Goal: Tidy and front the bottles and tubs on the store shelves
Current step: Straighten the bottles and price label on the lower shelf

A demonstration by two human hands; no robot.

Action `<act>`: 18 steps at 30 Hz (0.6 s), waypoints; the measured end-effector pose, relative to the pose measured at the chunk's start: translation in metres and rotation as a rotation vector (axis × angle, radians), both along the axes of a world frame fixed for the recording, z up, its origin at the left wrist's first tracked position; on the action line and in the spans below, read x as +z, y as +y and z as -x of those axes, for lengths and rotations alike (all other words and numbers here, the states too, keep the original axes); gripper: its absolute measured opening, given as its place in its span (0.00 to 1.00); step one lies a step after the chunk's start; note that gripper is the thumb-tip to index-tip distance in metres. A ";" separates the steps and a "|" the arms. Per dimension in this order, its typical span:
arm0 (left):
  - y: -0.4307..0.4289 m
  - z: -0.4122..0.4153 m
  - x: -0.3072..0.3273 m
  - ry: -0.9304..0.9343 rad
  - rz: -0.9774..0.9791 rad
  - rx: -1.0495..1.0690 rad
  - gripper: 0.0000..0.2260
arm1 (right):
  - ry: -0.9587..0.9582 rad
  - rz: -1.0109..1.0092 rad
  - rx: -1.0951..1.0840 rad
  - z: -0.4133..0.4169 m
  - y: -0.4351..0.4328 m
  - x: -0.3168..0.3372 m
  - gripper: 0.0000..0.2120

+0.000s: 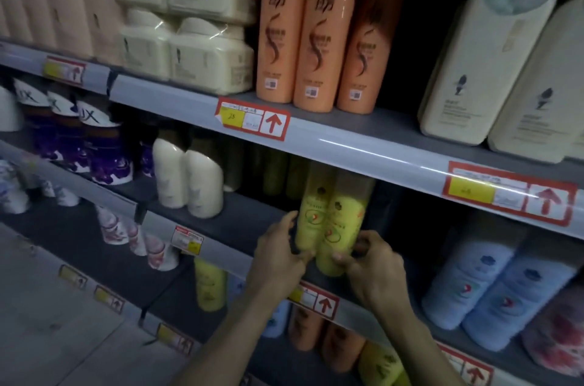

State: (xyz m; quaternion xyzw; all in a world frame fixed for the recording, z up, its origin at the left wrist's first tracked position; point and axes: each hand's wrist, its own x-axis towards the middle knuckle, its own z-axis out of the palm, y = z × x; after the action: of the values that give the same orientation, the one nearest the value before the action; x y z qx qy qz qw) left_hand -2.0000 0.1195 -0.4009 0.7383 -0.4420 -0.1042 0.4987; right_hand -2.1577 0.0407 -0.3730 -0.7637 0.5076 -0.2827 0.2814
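Two yellow bottles [328,221] stand side by side at the front of the middle shelf [240,227], apparently wrapped together in clear film. My left hand [278,256] cups the left bottle's lower side, thumb and fingers around it. On the right, my right hand [373,268] pinches the lower side of the right bottle. Both bottles are upright with labels facing out. More dim yellow-green bottles [278,173] stand behind them.
Orange bottles [306,31] and cream bottles [493,69] stand on the upper shelf. Two white bottles [189,177] and purple tubs [101,145] sit left on the middle shelf, blue bottles [496,284] to the right. Lower shelves hold yellow, orange and blue bottles. Price labels [252,118] line the rails.
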 end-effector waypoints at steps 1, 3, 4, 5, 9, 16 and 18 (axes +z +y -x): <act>0.000 0.003 -0.003 -0.021 -0.002 -0.002 0.30 | -0.003 -0.008 -0.004 0.000 -0.003 0.000 0.19; -0.002 0.006 -0.005 -0.040 -0.001 0.019 0.29 | -0.011 -0.016 -0.010 0.001 -0.008 -0.001 0.19; -0.003 0.005 -0.004 -0.040 -0.007 0.035 0.29 | -0.018 -0.018 -0.007 0.001 -0.009 -0.003 0.19; -0.005 0.005 -0.003 -0.040 -0.015 0.050 0.29 | -0.025 -0.017 -0.004 0.001 -0.009 -0.004 0.19; -0.008 0.015 0.002 -0.032 -0.025 0.082 0.28 | -0.060 0.013 0.008 0.004 -0.008 -0.009 0.24; -0.015 0.025 0.012 -0.018 -0.062 0.185 0.29 | -0.139 -0.005 -0.007 0.008 -0.005 -0.006 0.29; -0.018 0.026 0.012 -0.004 -0.053 0.190 0.28 | -0.117 -0.003 0.002 0.005 -0.006 -0.010 0.29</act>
State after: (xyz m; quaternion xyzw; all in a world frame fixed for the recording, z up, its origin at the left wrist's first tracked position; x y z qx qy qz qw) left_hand -2.0258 0.1020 -0.3886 0.7901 -0.3681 -0.0667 0.4856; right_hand -2.1631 0.0351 -0.3835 -0.7459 0.4899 -0.3258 0.3123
